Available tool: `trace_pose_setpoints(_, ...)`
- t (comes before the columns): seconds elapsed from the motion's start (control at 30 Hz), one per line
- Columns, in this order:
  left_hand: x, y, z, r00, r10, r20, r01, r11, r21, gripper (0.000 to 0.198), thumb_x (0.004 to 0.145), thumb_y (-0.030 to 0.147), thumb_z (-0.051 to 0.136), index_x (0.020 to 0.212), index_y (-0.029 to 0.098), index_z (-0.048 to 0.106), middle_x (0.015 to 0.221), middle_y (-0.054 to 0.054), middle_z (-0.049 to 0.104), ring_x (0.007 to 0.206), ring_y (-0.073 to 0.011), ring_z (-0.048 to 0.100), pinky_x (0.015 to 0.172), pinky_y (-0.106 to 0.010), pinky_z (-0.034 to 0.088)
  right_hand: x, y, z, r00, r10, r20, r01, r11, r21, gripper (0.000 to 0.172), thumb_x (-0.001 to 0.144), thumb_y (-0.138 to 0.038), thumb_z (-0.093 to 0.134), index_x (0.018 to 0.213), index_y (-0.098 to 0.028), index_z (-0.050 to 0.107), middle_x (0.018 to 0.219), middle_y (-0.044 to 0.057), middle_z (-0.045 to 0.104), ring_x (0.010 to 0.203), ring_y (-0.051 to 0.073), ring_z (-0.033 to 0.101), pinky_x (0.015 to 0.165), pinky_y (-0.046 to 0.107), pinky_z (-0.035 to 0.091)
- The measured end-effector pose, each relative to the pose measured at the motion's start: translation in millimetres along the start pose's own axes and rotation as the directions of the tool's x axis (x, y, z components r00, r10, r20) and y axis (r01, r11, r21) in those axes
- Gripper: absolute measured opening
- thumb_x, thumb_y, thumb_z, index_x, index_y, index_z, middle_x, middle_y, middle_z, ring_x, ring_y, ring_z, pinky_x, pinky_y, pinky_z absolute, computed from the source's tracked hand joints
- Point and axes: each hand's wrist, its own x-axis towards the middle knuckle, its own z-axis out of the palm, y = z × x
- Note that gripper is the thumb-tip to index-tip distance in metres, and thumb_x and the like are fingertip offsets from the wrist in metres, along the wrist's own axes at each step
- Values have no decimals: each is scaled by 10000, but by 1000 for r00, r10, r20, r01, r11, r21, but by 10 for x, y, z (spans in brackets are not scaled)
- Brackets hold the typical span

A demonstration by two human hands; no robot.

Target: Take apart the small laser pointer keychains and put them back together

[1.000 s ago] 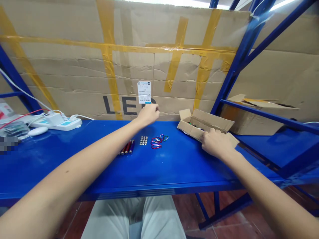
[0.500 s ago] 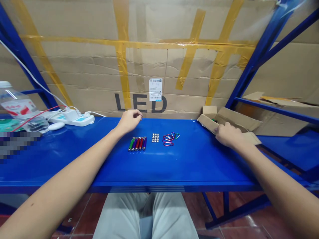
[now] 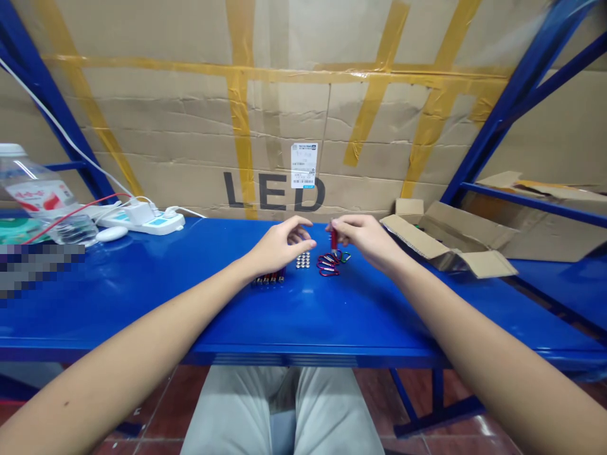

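My right hand (image 3: 364, 237) pinches a small red metal tube, which looks like a mini flashlight (image 3: 334, 241), upright just above the table. Opposite it, my left hand (image 3: 284, 243) is open and holds nothing, its fingers curved and the thumb apart. Partly hidden under the left wrist lies a row of similar coloured tubes (image 3: 269, 279), with only their lower ends showing. Between the hands, silvery button cells (image 3: 303, 260) sit in neat rows. Several red and purplish carabiners (image 3: 328, 266) and a green carabiner (image 3: 346, 257) lie below the red tube.
An opened cardboard box (image 3: 412, 238) stands at the right, flaps spread, with small things inside. At the left are a power strip (image 3: 164, 223) with cables and a plastic bottle (image 3: 45, 202). A large cardboard sheet (image 3: 190, 139) backs the blue table (image 3: 303, 325).
My right hand has come out of the cardboard box and moved left, now with the red mini flashlight. My left hand has moved right and its fingers have spread.
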Motion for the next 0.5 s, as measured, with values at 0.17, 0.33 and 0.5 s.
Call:
trace_pose_setpoints(0.17, 28, -29, 5, 998, -26, -62, 14, 983, -181, 264, 792, 190, 654, 1037, 146, 567, 822, -34, 669, 762, -143, 648, 721, -298, 519, 210, -38, 293, 986, -30, 166, 15, 995, 94, 315, 787, -430, 646, 664, -141, 670, 653, 61, 661, 614, 136, 546, 621, 286, 424)
trace_pose_setpoints(0.33, 34, -55, -22, 992, -115, -56, 101, 972, -210, 292, 762, 147, 660, 1039, 133, 566, 745, -5, 638, 623, -109, 610, 606, -262, 502, 191, 8, 377, 988, -36, 149, 7, 982, 191, 269, 768, -407, 685, 722, -143, 699, 693, 65, 690, 627, 133, 568, 638, 290, 459)
trace_pose_setpoints(0.5, 31, 12, 5, 977, -208, -52, 184, 937, -299, 232, 740, 107, 632, 967, 122, 586, 712, -10, 629, 579, -117, 611, 550, -266, 513, 101, 70, 208, 993, -37, 108, 36, 999, 9, 250, 767, -371, 692, 829, -129, 709, 708, 70, 699, 632, 147, 593, 615, 287, 462)
